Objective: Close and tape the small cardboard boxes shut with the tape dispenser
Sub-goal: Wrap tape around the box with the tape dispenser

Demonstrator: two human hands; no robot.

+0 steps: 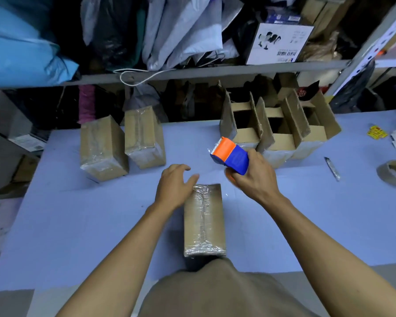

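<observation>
A small cardboard box [204, 221] lies in front of me on the blue table [78, 225], flaps shut, with clear tape running along its top seam and over both ends. My left hand [174, 183] rests at the box's far left corner, fingers spread, touching its far edge. My right hand [253, 177] hovers just right of the box's far end, gripping the blue and orange tape dispenser [230, 154], whose orange cutter end points up and left. Two taped boxes [103, 149] [144, 138] lie at the back left. Three open boxes [277, 126] stand at the back right.
A brown tape roll [392, 172] and a knife-like cutter [332, 168] lie on the table's right side, with yellow labels [376, 131] and papers beyond. A shelf [192, 73] with bags and a white carton [279, 42] runs behind the table.
</observation>
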